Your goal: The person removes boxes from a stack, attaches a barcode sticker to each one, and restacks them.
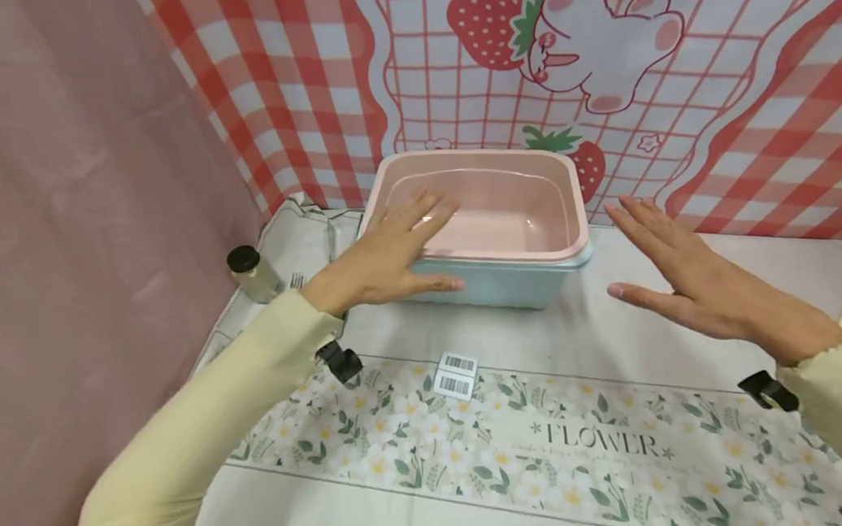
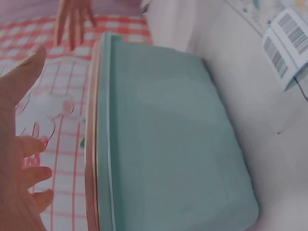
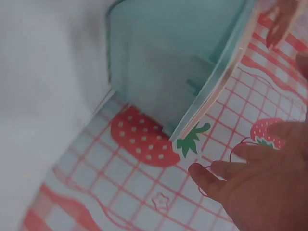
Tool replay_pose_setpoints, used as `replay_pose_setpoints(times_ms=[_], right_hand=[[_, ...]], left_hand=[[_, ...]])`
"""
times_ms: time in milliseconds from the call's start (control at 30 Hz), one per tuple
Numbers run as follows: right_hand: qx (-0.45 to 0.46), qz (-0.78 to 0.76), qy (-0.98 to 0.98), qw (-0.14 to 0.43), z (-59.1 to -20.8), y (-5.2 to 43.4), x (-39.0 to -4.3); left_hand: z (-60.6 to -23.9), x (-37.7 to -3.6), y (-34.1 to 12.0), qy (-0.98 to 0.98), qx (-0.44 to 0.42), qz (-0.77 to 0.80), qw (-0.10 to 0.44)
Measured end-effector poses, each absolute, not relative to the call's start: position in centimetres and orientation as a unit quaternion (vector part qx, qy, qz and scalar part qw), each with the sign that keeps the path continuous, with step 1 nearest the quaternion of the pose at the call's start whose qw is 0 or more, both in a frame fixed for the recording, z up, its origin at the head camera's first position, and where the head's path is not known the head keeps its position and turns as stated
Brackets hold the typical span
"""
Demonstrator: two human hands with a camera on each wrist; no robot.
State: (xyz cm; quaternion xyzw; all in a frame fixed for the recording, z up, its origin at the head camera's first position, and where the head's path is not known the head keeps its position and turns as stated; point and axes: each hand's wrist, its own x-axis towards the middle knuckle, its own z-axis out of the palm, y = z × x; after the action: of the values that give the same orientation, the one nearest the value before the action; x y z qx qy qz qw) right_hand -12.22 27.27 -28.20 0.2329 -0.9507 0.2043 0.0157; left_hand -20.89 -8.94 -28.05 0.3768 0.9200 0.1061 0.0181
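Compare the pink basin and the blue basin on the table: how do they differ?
The pink basin sits nested inside the blue basin, so it shows its inside and rim, while the blue basin shows only its outer wall. The left hand is at both. Both are rectangular with rounded corners.

Two hands: left [image 1: 391, 249], right [image 1: 694, 285]; two nested tubs, pink [image 1: 476, 210], blue [image 1: 496, 282]; one bottle [image 1: 251, 273]; two barcode labels [image 1: 455, 375].

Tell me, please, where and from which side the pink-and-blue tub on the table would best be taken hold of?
Probably by its two short ends, under the flared rim of the tub, one hand from each side. The left hand already lies at the left end; the right hand hovers open, apart from the right end. The open top offers no handle.
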Motion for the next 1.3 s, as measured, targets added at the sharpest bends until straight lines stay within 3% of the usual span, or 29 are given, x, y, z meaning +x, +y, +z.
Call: replay_pose_setpoints(times_ms=[167, 500, 733, 1000, 1133, 1300], right_hand=[[0.172, 0.296, -0.937, 0.064, -28.5, 26.3, -13.3], [0.004, 0.419, -0.905, 0.072, -30.9, 22.2, -16.7], [-0.040, 0.447, -0.888, 0.106, -32.0, 21.2, -18.0], [-0.063, 0.475, -0.873, 0.094, -32.4, 21.0, -18.4], [-0.063, 0.463, -0.879, 0.097, -32.3, 20.9, -18.6], [-0.067, 0.449, -0.886, 0.100, -32.0, 21.2, -18.8]], left_hand=[[-28.4, -21.3, -10.4, 0.923, 0.317, 0.214, -0.038], [-30.8, -23.3, -11.9, 0.899, 0.212, 0.381, -0.052], [-33.0, -24.2, -11.9, 0.844, 0.210, 0.491, -0.047], [-34.4, -24.1, -12.5, 0.842, 0.159, 0.515, -0.016], [-33.2, -23.2, -12.2, 0.830, 0.147, 0.538, 0.008], [-34.1, -23.9, -12.0, 0.832, 0.149, 0.535, 0.001]])
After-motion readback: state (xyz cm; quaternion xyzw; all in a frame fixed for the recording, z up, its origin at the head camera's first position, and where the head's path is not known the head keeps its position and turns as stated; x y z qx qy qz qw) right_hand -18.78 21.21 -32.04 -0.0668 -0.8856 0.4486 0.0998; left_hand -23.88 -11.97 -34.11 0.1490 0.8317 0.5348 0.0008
